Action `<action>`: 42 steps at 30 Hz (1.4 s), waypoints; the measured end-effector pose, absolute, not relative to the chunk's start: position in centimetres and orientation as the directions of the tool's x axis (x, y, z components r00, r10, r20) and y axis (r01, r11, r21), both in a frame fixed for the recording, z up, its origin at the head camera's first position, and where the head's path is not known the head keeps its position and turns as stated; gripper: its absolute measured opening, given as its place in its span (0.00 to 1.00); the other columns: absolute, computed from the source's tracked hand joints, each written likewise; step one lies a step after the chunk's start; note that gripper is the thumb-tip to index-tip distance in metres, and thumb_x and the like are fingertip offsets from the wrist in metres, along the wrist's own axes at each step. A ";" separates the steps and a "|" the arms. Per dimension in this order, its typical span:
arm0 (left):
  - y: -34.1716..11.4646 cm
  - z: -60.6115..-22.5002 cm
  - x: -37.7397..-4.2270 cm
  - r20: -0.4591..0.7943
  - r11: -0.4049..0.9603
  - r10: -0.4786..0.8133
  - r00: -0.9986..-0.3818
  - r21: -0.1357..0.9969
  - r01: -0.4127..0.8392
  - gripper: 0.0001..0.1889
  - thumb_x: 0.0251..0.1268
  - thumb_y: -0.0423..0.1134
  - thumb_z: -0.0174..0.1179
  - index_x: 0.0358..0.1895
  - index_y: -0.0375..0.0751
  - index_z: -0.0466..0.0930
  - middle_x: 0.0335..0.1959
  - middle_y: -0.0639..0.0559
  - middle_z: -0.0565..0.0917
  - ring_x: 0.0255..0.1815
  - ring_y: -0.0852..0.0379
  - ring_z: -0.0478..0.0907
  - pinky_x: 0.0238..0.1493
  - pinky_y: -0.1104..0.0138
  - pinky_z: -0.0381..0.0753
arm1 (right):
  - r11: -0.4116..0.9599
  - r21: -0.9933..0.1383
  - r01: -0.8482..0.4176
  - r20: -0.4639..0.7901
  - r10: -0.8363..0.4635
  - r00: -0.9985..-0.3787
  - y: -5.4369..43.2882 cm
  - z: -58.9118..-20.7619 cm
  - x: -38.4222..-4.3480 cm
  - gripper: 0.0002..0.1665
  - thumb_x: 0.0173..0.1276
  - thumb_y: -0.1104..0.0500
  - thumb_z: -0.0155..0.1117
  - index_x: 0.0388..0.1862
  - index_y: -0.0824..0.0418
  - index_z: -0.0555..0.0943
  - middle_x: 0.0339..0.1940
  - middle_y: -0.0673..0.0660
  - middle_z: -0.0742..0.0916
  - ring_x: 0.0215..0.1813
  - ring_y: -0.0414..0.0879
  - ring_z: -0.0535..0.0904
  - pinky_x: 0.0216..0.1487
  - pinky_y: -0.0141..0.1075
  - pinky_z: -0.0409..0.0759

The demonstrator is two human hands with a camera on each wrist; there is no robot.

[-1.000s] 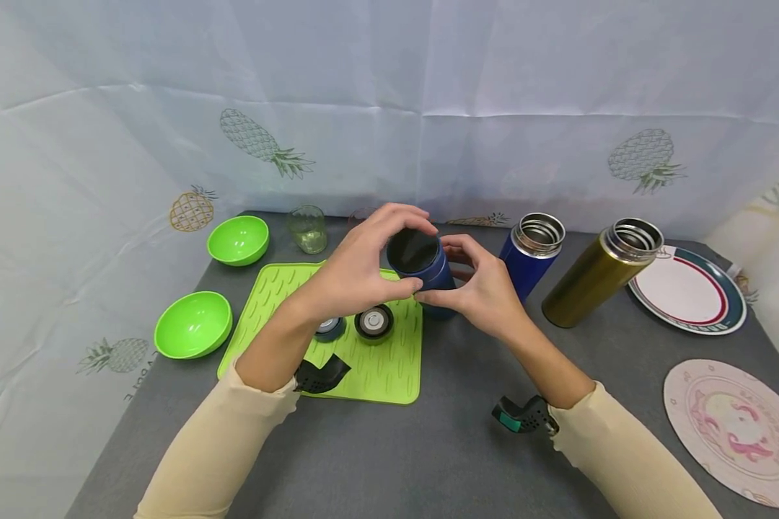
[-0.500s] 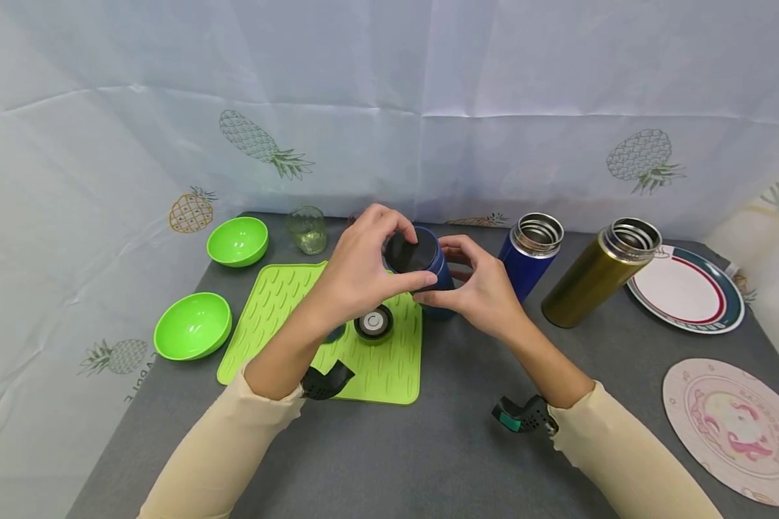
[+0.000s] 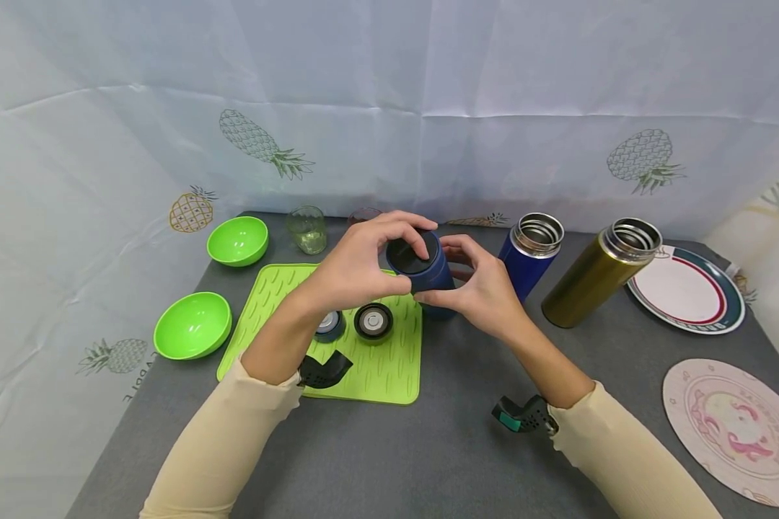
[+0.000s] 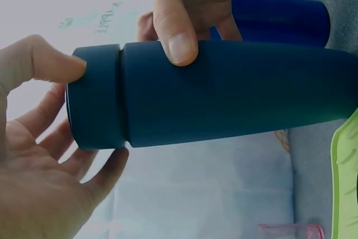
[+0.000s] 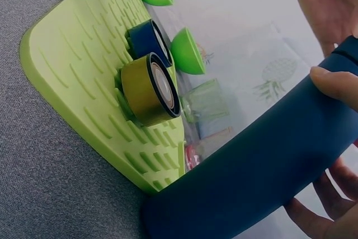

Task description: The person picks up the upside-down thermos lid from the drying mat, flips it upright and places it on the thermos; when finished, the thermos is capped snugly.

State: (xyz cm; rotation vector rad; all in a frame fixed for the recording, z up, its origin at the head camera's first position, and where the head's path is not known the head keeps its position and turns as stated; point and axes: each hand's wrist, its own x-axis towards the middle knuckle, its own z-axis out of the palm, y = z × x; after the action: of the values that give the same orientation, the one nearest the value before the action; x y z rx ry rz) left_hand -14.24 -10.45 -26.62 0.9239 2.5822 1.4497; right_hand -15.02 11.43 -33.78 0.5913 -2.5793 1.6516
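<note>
A dark blue thermos bottle (image 4: 240, 88) stands on the table, right beside the green mat's edge. Its blue lid (image 4: 98, 99) has a black top, and a thin groove shows between lid and body. My left hand (image 3: 362, 261) holds this lid from the left, thumb on the near side and fingers reaching over and around it. With the right hand (image 3: 487, 292) I grip the body just below the lid, thumb in front. On the mat (image 5: 67, 65) lie two more lids, a gold one (image 5: 142, 90) and a blue one (image 5: 148, 40), undersides up.
To the right stand a lidless blue bottle (image 3: 526, 263) and a lidless gold bottle (image 3: 584, 285). Beyond them are a rimmed plate (image 3: 681, 288) and a pink round mat (image 3: 740, 432). Two green bowls (image 3: 193, 328) and a glass (image 3: 308, 231) stand at the left and back.
My left hand turned on the lid, its thumb swinging rightward and then back left, with the fingers now farther over the top. The right hand and bottle stay in place.
</note>
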 end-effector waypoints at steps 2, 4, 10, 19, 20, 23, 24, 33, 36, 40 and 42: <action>-10.4 -26.7 -14.2 0.249 0.394 0.524 -0.814 0.777 0.491 0.14 0.51 0.27 0.61 0.42 0.46 0.83 0.68 0.56 0.79 0.72 0.59 0.69 0.70 0.56 0.69 | 0.365 -0.872 -0.325 0.220 -0.303 -0.927 11.4 -33.8 -15.0 0.44 0.49 0.55 0.86 0.66 0.52 0.75 0.62 0.56 0.83 0.66 0.51 0.80 0.67 0.50 0.81; -10.4 -26.8 -14.0 0.258 0.404 0.527 -0.810 0.762 0.506 0.15 0.53 0.29 0.61 0.45 0.45 0.81 0.71 0.56 0.76 0.75 0.57 0.67 0.71 0.54 0.68 | 0.365 -0.872 -0.326 0.219 -0.304 -0.927 11.4 -33.8 -15.0 0.44 0.50 0.55 0.86 0.66 0.52 0.75 0.62 0.56 0.83 0.66 0.51 0.80 0.68 0.50 0.81; -10.1 -26.5 -13.3 0.309 0.475 0.414 -0.856 0.729 0.493 0.21 0.57 0.42 0.73 0.53 0.45 0.79 0.67 0.51 0.74 0.68 0.54 0.70 0.64 0.54 0.74 | 0.364 -0.869 -0.334 0.228 -0.306 -0.924 11.4 -33.7 -15.1 0.43 0.50 0.56 0.86 0.65 0.52 0.76 0.61 0.56 0.83 0.65 0.50 0.81 0.68 0.50 0.81; -9.7 -26.5 -13.0 0.279 0.547 0.330 -0.902 0.722 0.424 0.20 0.52 0.47 0.78 0.48 0.48 0.86 0.55 0.53 0.79 0.52 0.54 0.74 0.47 0.62 0.74 | 0.363 -0.871 -0.332 0.224 -0.306 -0.925 11.3 -33.7 -15.1 0.43 0.50 0.56 0.85 0.65 0.51 0.76 0.61 0.55 0.83 0.66 0.50 0.80 0.68 0.51 0.80; -9.7 -26.6 -13.1 0.282 0.547 0.329 -0.901 0.721 0.425 0.19 0.52 0.46 0.78 0.48 0.48 0.86 0.55 0.53 0.80 0.52 0.54 0.75 0.47 0.62 0.74 | 0.363 -0.871 -0.331 0.225 -0.306 -0.925 11.3 -33.7 -15.1 0.43 0.50 0.56 0.85 0.65 0.51 0.76 0.61 0.55 0.83 0.66 0.50 0.80 0.68 0.50 0.80; -9.7 -26.7 -13.3 0.290 0.530 0.345 -0.893 0.725 0.440 0.18 0.53 0.42 0.77 0.47 0.47 0.86 0.58 0.53 0.81 0.56 0.54 0.76 0.49 0.62 0.76 | 0.364 -0.871 -0.329 0.222 -0.304 -0.926 11.3 -33.8 -15.1 0.43 0.50 0.55 0.85 0.65 0.51 0.76 0.61 0.55 0.83 0.65 0.50 0.80 0.68 0.50 0.81; -9.7 -26.7 -13.4 0.290 0.520 0.356 -0.888 0.729 0.446 0.17 0.53 0.41 0.77 0.47 0.46 0.86 0.59 0.53 0.81 0.57 0.54 0.77 0.50 0.61 0.76 | 0.365 -0.871 -0.328 0.221 -0.304 -0.927 11.4 -33.8 -15.2 0.42 0.51 0.55 0.85 0.65 0.52 0.76 0.61 0.55 0.83 0.65 0.50 0.80 0.68 0.50 0.81; -10.2 -26.7 -14.0 0.273 0.414 0.467 -0.841 0.773 0.481 0.15 0.50 0.29 0.66 0.43 0.43 0.85 0.64 0.54 0.81 0.66 0.56 0.75 0.64 0.59 0.76 | 0.365 -0.874 -0.323 0.210 -0.315 -0.925 11.4 -33.7 -15.1 0.43 0.51 0.56 0.85 0.66 0.52 0.75 0.62 0.56 0.82 0.66 0.50 0.80 0.68 0.51 0.80; -10.2 -26.7 -14.1 0.273 0.413 0.483 -0.832 0.767 0.491 0.14 0.49 0.29 0.65 0.42 0.44 0.84 0.64 0.55 0.81 0.67 0.56 0.75 0.65 0.59 0.75 | 0.366 -0.872 -0.326 0.213 -0.317 -0.924 11.4 -33.7 -15.1 0.43 0.51 0.56 0.85 0.66 0.52 0.75 0.62 0.56 0.82 0.66 0.51 0.80 0.68 0.51 0.80; -10.1 -26.7 -14.0 0.267 0.433 0.493 -0.828 0.750 0.500 0.15 0.50 0.29 0.64 0.44 0.45 0.84 0.66 0.54 0.80 0.70 0.55 0.73 0.68 0.57 0.72 | 0.365 -0.872 -0.326 0.213 -0.317 -0.924 11.3 -33.6 -15.1 0.43 0.51 0.56 0.85 0.66 0.53 0.75 0.62 0.56 0.82 0.66 0.51 0.80 0.68 0.52 0.80; -10.1 -26.5 -13.7 0.269 0.452 0.493 -0.827 0.733 0.508 0.17 0.53 0.30 0.66 0.47 0.45 0.83 0.68 0.54 0.78 0.72 0.54 0.71 0.70 0.56 0.71 | 0.367 -0.871 -0.326 0.213 -0.314 -0.925 11.3 -33.6 -15.1 0.43 0.51 0.57 0.85 0.66 0.53 0.75 0.62 0.56 0.82 0.66 0.51 0.80 0.68 0.52 0.80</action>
State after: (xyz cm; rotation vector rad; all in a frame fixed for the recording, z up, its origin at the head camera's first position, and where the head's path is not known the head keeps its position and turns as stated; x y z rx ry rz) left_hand -13.74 -10.15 -26.53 0.9285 2.6917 1.3682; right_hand -15.07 11.30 -33.63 0.6061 -2.5885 1.6534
